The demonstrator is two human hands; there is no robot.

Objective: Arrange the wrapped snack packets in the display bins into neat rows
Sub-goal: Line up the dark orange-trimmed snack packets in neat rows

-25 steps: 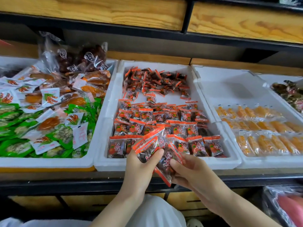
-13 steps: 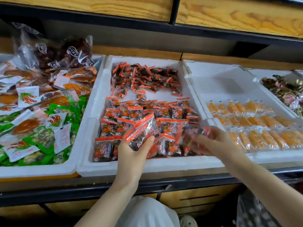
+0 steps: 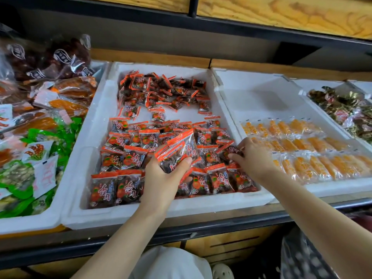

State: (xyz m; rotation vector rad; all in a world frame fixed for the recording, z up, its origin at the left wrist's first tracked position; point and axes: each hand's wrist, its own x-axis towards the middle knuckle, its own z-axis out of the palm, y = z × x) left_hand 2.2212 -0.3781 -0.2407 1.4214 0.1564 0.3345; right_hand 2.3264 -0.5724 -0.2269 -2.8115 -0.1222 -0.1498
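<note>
At centre frame, in the white foam bin point(image 3: 181, 208), the lower rows of red-and-black wrapped snack packets point(image 3: 112, 186) lay neat while a loose heap point(image 3: 161, 89) higher up lay unsorted, the left hand point(image 3: 161, 178) gripping a stack point(image 3: 177, 152) and the right hand point(image 3: 251, 156) pinching one packet point(image 3: 233, 151) at a middle row

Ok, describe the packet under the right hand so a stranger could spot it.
Take the middle white foam bin of red-and-black packets. Near its right wall, just behind the front row, the right hand pinches one packet. It sits tilted; its neighbours lie square.
</note>
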